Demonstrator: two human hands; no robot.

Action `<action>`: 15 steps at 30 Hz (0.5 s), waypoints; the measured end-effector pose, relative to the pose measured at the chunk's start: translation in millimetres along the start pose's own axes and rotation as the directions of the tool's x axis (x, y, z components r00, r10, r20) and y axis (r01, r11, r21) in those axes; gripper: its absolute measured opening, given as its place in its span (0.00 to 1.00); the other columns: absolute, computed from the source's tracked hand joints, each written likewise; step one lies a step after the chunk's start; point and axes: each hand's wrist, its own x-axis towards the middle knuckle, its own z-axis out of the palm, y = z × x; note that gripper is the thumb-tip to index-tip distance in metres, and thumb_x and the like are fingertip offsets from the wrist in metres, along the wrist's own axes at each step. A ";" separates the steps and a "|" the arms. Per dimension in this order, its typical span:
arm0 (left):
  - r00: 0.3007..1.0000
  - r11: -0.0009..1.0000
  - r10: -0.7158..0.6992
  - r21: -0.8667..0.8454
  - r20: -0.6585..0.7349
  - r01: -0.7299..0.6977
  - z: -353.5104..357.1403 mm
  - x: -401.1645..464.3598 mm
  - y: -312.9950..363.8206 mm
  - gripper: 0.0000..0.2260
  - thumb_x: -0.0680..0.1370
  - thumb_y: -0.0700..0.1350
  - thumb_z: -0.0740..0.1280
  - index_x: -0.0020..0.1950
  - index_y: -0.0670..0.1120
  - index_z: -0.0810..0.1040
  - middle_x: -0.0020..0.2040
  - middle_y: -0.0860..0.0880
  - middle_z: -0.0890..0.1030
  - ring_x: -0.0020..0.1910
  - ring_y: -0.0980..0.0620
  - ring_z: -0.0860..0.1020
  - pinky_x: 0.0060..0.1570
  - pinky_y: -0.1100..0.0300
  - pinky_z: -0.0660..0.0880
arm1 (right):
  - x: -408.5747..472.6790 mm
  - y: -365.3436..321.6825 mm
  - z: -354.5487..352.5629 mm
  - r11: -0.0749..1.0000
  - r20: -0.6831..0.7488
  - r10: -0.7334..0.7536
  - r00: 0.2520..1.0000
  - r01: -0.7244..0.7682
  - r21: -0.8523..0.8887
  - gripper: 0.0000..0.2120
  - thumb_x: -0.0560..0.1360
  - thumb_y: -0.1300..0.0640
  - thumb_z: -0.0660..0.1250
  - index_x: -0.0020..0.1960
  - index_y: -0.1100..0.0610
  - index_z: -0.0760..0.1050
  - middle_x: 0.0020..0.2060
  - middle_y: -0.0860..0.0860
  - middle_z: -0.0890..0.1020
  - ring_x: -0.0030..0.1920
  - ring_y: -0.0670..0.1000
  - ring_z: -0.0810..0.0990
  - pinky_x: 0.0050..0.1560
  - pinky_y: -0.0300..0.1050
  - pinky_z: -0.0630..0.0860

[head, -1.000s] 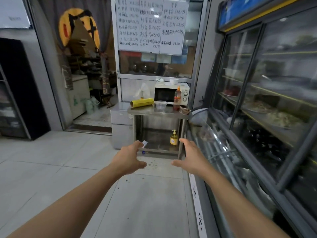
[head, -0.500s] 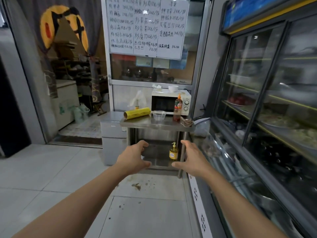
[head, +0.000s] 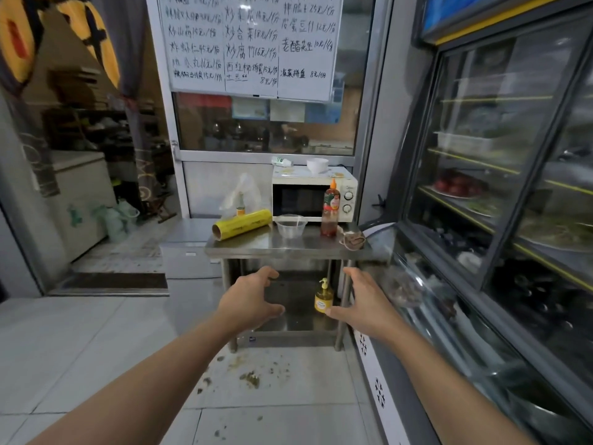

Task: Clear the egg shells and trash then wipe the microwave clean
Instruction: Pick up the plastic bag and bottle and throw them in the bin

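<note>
Both hands out front, empty: left hand point(head: 248, 298) and right hand point(head: 364, 300) have fingers loosely spread and slightly curled, holding nothing, well short of the steel table point(head: 256, 248). Reads as an approach posture, not a grasp. White microwave point(head: 313, 194) sits at the back right of the tabletop, door closed. On its top: a white bowl point(head: 317, 165), a small toppled bottle point(head: 281, 161), plus yellowish stains; probably where the egg shell mess is, but too small to confirm. Red sauce bottle point(head: 330, 208) stands right in front of the door, and a clear plastic bowl point(head: 291, 225) sits just beside it, so both likely need shifting before the door can swing. Yellow cling film roll point(head: 242, 224) lies on its side at the left. Crumpled brown thing point(head: 353, 240) at the right edge looks like trash. Soap pump bottle point(head: 323, 297) on the lower shelf. Debris point(head: 250, 377) on the floor tiles in front.
</note>
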 end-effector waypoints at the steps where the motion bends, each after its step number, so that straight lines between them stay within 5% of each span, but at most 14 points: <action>1: 1.000 1.000 0.000 -0.002 0.000 0.000 1.3 14.3 -1.9 0.29 0.70 0.50 0.74 0.68 0.53 0.67 0.63 0.49 0.74 0.61 0.50 0.74 0.58 0.51 0.75 | 15.1 2.7 1.2 1.000 -0.001 -0.001 1.000 0.001 0.004 0.42 0.68 0.47 0.74 0.74 0.51 0.54 0.72 0.49 0.60 0.70 0.50 0.65 0.67 0.46 0.65; 8: 0.999 0.999 -0.036 -0.018 -0.014 0.036 14.2 126.8 -2.1 0.30 0.70 0.49 0.74 0.68 0.52 0.66 0.63 0.49 0.75 0.59 0.50 0.75 0.58 0.53 0.75 | 137.6 36.4 1.3 1.000 0.022 0.006 1.000 -0.006 0.029 0.41 0.69 0.49 0.73 0.74 0.52 0.54 0.72 0.50 0.60 0.66 0.49 0.68 0.60 0.41 0.66; 15: 0.998 0.998 -0.056 -0.020 -0.001 0.056 36.5 246.5 3.6 0.30 0.70 0.49 0.74 0.69 0.52 0.65 0.63 0.49 0.75 0.58 0.50 0.76 0.57 0.54 0.75 | 254.9 81.9 -5.8 1.000 0.022 0.009 1.000 -0.009 0.018 0.39 0.70 0.48 0.73 0.74 0.52 0.56 0.72 0.50 0.61 0.70 0.51 0.64 0.67 0.45 0.64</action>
